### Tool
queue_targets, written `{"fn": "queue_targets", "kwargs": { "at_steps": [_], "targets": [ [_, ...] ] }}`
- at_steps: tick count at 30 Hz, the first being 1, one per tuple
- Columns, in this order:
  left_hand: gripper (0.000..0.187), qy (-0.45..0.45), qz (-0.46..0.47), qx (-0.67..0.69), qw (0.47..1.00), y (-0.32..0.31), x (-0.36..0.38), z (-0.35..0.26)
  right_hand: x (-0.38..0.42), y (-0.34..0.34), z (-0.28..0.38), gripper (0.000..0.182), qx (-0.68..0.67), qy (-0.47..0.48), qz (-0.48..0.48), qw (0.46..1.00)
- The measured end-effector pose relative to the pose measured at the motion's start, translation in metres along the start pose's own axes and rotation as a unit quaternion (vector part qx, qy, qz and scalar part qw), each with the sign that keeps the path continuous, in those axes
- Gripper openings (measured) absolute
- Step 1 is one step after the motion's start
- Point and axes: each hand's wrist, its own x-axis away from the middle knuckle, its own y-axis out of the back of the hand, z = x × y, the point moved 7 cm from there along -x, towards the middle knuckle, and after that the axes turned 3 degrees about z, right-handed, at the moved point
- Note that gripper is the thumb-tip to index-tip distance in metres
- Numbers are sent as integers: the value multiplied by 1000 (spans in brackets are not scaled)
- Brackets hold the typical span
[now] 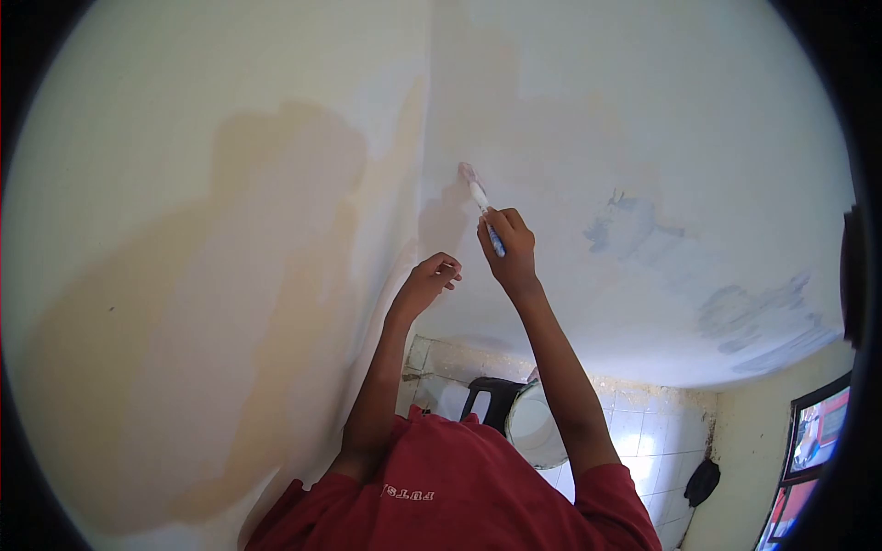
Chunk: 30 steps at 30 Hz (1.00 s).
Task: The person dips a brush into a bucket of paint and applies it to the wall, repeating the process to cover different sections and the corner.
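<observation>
My right hand (508, 243) is wrapped around the handle of a paintbrush (478, 194), which has a blue grip and a white, paint-covered upper part. The brush points up and its bristles are right at the wall (570, 147), a little to the right of the corner. Lower and to the left, my left hand (430, 283) hovers by the corner with nothing in it, its fingers loosely bent and apart.
A white bucket (536, 424) and a black plastic stool (491, 397) stand below on the white floor tiles (634, 432). Grey-blue patches mark the wall to the right. A dark cloth-like bundle (703, 482) lies near a window (818, 432) at lower right.
</observation>
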Motion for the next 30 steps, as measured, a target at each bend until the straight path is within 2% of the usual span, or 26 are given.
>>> {"fn": "queue_targets", "kwargs": {
  "at_steps": [4,6,7,9,10,12,16,18,19,21,22,24,28,30],
  "targets": [
    [20,-19,4,-5,1000,3,-1,-5,1,-4,-4,16,41,-42,38,998],
    [18,-19,-3,7,1000,3,-1,-5,0,6,17,13,-31,47,-35,998],
    [20,-4,-12,3,1000,5,-3,-3,4,4,10,13,-32,47,-34,998],
    [21,10,-18,-2,1000,8,-4,1,7,-3,-12,13,-8,-24,4,1000],
    [23,-1,-11,-2,1000,8,-4,1,11,-5,-17,13,-7,-24,2,1000],
    [24,-15,-8,-1,1000,7,-6,-3,14,-15,-28,13,82,-118,99,985],
    [23,-24,-8,5,1000,7,-7,-3,3,-11,-28,13,64,-94,79,990],
    [22,-28,-1,10,1000,4,-6,-3,-22,-3,-10,10,20,-11,32,999],
    [22,-13,-4,3,1000,3,-6,-2,-31,-2,-5,10,22,-12,30,999],
    [21,1,-5,-5,1000,0,-10,1,-45,10,14,12,-9,34,-45,998],
    [21,-3,1,1,1000,-3,-10,1,-46,10,17,12,-7,33,-45,998],
    [21,-5,6,8,1000,-7,-10,-1,-39,25,35,17,-23,124,-140,982],
    [22,18,32,-11,999,-10,-10,1,-7,21,10,20,-46,93,-150,983],
    [22,17,31,-10,999,-9,-8,-1,11,8,-12,15,-17,5,-53,998]
  ]
}}
